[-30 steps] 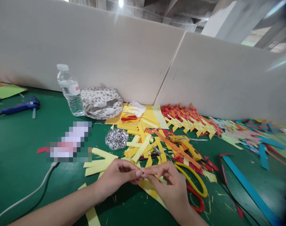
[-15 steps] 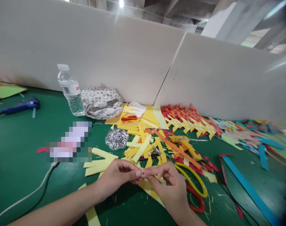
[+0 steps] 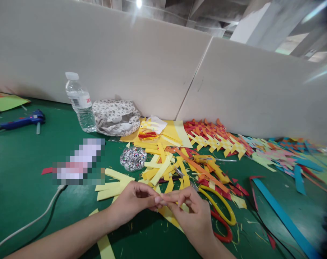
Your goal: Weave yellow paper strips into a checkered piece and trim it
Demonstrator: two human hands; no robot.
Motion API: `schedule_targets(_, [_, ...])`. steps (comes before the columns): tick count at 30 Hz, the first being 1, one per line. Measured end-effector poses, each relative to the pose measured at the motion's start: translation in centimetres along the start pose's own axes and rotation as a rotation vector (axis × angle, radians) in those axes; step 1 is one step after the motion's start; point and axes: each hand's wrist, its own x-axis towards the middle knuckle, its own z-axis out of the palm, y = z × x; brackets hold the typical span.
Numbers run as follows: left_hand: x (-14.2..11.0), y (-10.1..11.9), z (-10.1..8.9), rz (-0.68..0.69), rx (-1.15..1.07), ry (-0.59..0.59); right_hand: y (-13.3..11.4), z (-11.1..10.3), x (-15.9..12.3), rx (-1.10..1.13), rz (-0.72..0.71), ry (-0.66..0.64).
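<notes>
My left hand (image 3: 138,199) and my right hand (image 3: 192,210) meet at their fingertips over the near middle of the table. Both are closed in a pinch, thumb against fingers. Whatever lies between the fingertips is too small or hidden to name. Under and behind them spread yellow paper strips (image 3: 163,169). A pair of scissors with yellow and red handles (image 3: 228,208) lies just right of my right hand. Beyond my left hand sits a clear flower-shaped case (image 3: 133,158) filled with small googly eyes.
A yellow glue gun (image 3: 216,169) lies among orange and red scraps. Woven paper fish (image 3: 217,140) are piled by the partition (image 3: 125,61). Further left are a water bottle (image 3: 81,104), a patterned cloth bag (image 3: 115,117), a blurred-out device with a white cable (image 3: 49,208) and a blue glue gun (image 3: 23,122).
My right hand has shifted slightly left, its fingertips nearer those of my left hand. Both hands stay pinched. The rest of the scene looks the same apart from a slight camera shift.
</notes>
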Motion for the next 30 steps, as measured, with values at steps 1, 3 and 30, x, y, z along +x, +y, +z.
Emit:
schedule_targets(1, [0.0,0.1,0.0,-0.002,0.005,-0.002,0.1,0.0,0.0,-0.004,0.002,-0.003])
schedule_targets(3, [0.0,0.2,0.1,-0.003,0.013,-0.005,0.2,-0.1,-0.1,-0.008,0.012,-0.008])
schedule_targets(30, [-0.1,0.7,0.7,-0.036,-0.007,0.055,-0.8,0.3,0.2,0.142,0.214,0.111])
